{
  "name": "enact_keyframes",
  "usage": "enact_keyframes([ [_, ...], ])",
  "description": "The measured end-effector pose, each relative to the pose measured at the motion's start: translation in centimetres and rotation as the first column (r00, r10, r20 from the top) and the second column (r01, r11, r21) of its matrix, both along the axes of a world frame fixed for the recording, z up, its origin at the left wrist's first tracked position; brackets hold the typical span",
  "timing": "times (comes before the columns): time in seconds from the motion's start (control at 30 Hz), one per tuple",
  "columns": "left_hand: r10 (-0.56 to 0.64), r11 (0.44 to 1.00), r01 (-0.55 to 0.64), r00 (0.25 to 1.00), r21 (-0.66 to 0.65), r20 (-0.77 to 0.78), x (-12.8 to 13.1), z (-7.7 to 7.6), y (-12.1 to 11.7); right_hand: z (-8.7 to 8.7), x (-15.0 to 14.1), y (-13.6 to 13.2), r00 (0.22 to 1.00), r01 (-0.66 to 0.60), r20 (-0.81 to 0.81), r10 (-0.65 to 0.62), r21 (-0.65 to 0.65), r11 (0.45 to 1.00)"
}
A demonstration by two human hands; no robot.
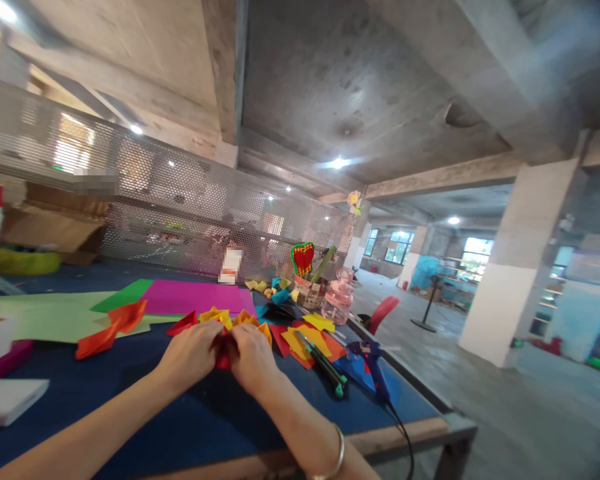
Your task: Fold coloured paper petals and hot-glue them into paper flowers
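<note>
My left hand and my right hand meet over the blue tabletop, fingers closed on a small piece of red folded paper. Most of that paper is hidden by my fingers. Just behind the hands lie yellow folded paper pieces and a red folded piece. An orange folded paper rests to the left. Right of my right hand is a pile of yellow and red paper sheets, with a green-and-black utility knife across it.
A blue glue gun with a black cord lies near the table's right edge. Large magenta and pale green sheets spread behind. A pink clear bottle stands at the back right before a perforated metal screen. A white box sits left.
</note>
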State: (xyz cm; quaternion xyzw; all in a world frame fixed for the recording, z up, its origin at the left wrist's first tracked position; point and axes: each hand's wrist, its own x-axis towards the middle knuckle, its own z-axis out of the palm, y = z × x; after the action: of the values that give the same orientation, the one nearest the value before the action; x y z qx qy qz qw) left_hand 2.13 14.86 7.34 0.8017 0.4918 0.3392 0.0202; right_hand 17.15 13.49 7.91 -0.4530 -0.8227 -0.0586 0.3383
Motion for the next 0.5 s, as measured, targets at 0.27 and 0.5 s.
enact_keyframes([
  [0.27,0.185,0.978,-0.148,0.942,-0.149,0.28,-1.0,1.9,0.4,-0.1,-0.3,1.0,0.838,-0.177,-0.543,0.049,-0.186,0.967],
  [0.5,0.138,0.962,0.014,0.839,-0.274,0.526,-0.9,0.2,1.6,-0.1,-0.5,0.8,0.904,-0.109,-0.428,-0.011,-0.256,0.961],
])
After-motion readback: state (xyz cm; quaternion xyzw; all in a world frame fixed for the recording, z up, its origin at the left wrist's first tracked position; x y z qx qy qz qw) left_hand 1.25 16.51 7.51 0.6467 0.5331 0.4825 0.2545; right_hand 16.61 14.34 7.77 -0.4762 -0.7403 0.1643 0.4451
